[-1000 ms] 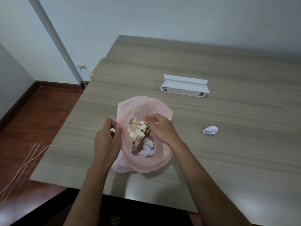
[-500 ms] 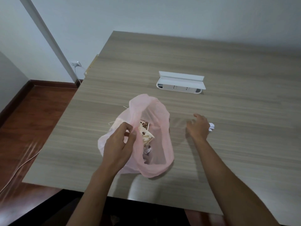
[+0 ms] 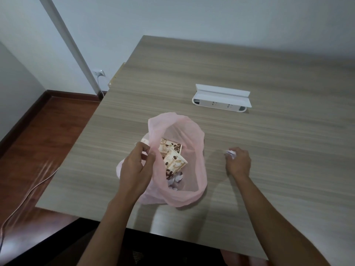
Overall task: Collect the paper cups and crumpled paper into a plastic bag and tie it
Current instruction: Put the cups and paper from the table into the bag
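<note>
Right hand (image 3: 238,162) has closed round crumpled paper (image 3: 230,153), beside bag (image 3: 194,191).

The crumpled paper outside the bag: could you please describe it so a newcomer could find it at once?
Start at the wooden table and find the open pink plastic bag near its front edge. To the bag's right, the right hand grips a small white crumpled paper ball. It alone lies outside the bag; the other crumpled paper sits inside with the paper cups.
</note>
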